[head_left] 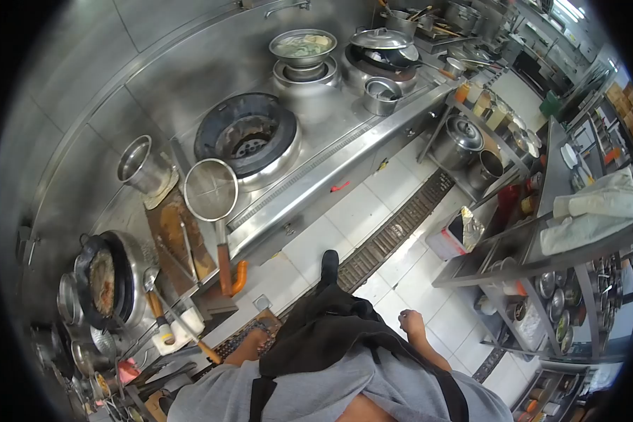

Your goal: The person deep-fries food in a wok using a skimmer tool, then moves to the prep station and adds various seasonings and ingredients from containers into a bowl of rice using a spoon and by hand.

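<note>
My left hand (256, 342) hangs low beside the dark apron (316, 334), above a brown floor grating. Its fingers are small and partly turned away, so their closure is unclear. Nearest to it is the wooden handle of a ladle (208, 352), apart from the hand. My right hand (411, 321) hangs over the white floor tiles with loosely curled fingers and nothing visible in them. Ahead on the left, a round mesh strainer (212, 188) with a wooden handle lies across the steel stove edge, touched by neither hand.
A black wok ring (246, 133) sits on the steel range. Farther along stand a bowl of greens (303, 45) and a lidded wok (382, 39). A wok (101, 281) with brownish contents is at left. Steel shelving (485, 260) lines the right; a drain grate (394, 228) crosses the floor.
</note>
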Demonstrator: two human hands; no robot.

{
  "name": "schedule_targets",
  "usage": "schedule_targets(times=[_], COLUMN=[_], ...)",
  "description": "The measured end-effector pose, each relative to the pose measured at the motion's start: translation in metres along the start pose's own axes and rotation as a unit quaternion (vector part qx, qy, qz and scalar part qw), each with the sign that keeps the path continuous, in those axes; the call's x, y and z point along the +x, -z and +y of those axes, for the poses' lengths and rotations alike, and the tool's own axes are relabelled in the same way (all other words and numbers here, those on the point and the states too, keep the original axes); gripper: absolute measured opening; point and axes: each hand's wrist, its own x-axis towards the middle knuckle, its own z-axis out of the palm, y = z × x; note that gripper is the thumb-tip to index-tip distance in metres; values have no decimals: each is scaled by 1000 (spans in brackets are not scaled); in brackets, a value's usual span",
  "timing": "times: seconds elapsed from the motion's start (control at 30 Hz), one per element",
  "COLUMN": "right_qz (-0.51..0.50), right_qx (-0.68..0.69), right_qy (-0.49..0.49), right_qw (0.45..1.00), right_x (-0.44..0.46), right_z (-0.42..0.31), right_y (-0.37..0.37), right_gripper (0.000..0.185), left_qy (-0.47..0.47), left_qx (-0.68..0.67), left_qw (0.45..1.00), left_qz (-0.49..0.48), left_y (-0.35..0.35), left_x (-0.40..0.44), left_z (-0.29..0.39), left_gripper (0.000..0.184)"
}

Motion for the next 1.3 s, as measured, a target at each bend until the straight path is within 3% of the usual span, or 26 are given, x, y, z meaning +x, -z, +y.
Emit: schedule_targets(times=[0.03,0.1,0.17,0.3,0.33,0.37,0.4,0.43,0.47,0.5,0.63,0.7,0.77,0.8,0.87,0.9,0.93,0.97,1.0,1.13,1.17,1.23,1.27,1.3], right_qz=[-26,5,-22,-19,8,30,-24,-33,1,-22,-57,-68,-69,-64,-64,-71,-79,-85,-130,-286,-296,-375,-379,-409], right_qx=[31,225,286,372,348,322,326,282,321,284,274,290,311,327,378,379,378,349,331,276,273,262,260,240], right_qy=[-33,-79,-33,213,333,445,555,646,776,789,801,804,799,788,727,699,670,667,669,608,611,516,520,494], right_qw=[999,971,957,903,876,835,765,709,543,544,529,514,511,518,570,602,634,653,653,688,681,725,720,729], right_x=[16,48,69,87,79,73,75,74,87,85,118,144,174,192,234,254,274,291,308,345,351,361,367,374], right_z=[-20,-56,-127,-284,-329,-367,-391,-420,-447,-464,-479,-477,-469,-464,-448,-443,-439,-438,-435,-436,-435,-433,-430,-424], right_y=[23,60,122,254,291,327,355,376,375,386,413,427,443,453,466,466,466,464,459,425,411,384,373,362], right_gripper=[23,28,25,32,33,34,17,15,17,23,18,15,12,11,10,10,11,10,10,11,11,9,9,11], left_qy=[32,61,-2,-169,-70,-177,-216,-167,-167,-181,-189,-192,-131,-176,-59,-117,20,74,129,215,221,78,18,42], left_qx=[32,62,95,203,21,108,85,44,130,79,13,-43,-30,10,-51,148,98,85,57,-59,-70,-104,-111,-205], left_qw=[999,996,995,964,997,978,973,985,977,980,981,978,987,968,976,944,976,982,973,965,963,987,990,972], left_qz=[2,2,6,14,19,10,3,-19,5,27,38,68,91,179,201,271,194,150,184,137,138,99,91,103], left_y=[13,36,71,119,136,153,172,188,205,211,224,230,215,199,171,138,113,83,31,-31,-44,-74,-85,-88], left_x=[3,31,97,186,172,184,174,169,143,143,156,153,151,170,156,171,172,158,180,99,94,84,80,76], left_z=[26,62,93,186,235,265,296,327,370,389,444,444,434,405,375,334,317,303,269,292,296,308,318,336], left_gripper=[25,26,24,26,28,29,31,33,40,50,54,53,51,51,47,41,37,36,36,35,35,32,32,33])
